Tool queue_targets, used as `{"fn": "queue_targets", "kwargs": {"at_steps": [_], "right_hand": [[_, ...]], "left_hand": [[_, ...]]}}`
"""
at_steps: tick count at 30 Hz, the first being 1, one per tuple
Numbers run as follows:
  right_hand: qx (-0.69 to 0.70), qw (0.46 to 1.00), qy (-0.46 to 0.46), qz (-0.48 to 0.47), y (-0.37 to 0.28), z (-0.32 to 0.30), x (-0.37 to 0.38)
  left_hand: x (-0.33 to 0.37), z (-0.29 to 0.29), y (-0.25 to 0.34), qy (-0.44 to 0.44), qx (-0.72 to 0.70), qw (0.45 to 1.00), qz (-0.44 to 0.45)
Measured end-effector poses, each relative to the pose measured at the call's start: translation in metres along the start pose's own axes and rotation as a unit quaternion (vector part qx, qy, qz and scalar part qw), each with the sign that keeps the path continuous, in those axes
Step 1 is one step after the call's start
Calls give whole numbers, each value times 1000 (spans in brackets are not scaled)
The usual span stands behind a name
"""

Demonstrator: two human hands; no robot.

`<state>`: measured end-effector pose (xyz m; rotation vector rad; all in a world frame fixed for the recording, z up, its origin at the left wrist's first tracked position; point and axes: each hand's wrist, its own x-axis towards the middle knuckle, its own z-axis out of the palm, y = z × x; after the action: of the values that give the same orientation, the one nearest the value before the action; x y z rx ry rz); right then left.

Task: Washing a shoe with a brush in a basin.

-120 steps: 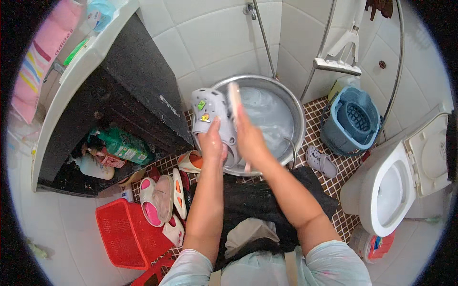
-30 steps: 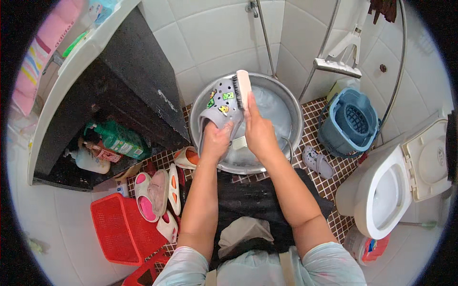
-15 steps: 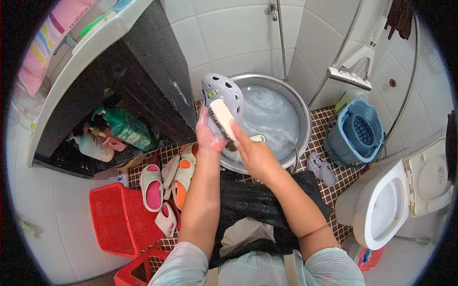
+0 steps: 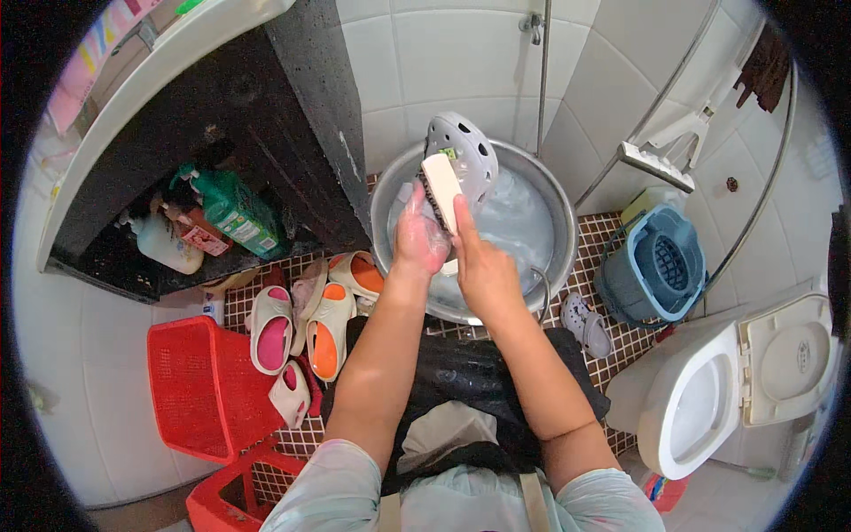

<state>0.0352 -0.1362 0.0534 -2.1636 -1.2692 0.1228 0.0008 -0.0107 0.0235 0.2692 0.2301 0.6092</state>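
Note:
Over a round metal basin of cloudy water, my left hand grips a light grey clog by its heel end, wet with suds. The clog is tilted with its holed toe pointing up and away. In my right hand is a scrub brush with a cream back, index finger stretched along it. Its dark bristles face left, against or close to the clog and my left palm; the exact contact is hidden. A matching grey clog lies on the tiled floor right of the basin.
Cream slides with orange and pink insoles crowd the floor at left, beside a red plastic basket. Pump bottles stand in a dark recess. At right are a blue mop bucket, a mop and a toilet.
Both hands, with the clog and brush, have shifted right, further over the basin. The whole view has also shifted slightly. Both grips stay the same.

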Motion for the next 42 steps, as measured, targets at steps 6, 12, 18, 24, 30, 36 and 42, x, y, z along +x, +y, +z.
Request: {"fn": "queue_targets", "kwargs": {"at_steps": [6,12,18,24,30,36,42], "right_hand": [[116,986,-117,9,-2,-12,-15],[162,985,-52,30,-6,-56,-8],[102,992,-63,-31,-20,-19,-33],[193,959,-13,207,-26,-18,-19],[176,969,-35,168,-24,-12,-11],[198,980,6,19,-40,11,-51],[209,967,4,148,-18,-6,-10]], "left_hand": [[0,-17,18,37,-12,997,72],[-9,6,21,-51,-141,983,107],[-9,1,6,36,29,995,85],[-10,26,-7,-19,-32,992,121],[-13,18,-15,-104,-10,989,100],[-14,-5,2,-44,57,994,81],[-11,12,-6,-88,-11,991,102]]}}
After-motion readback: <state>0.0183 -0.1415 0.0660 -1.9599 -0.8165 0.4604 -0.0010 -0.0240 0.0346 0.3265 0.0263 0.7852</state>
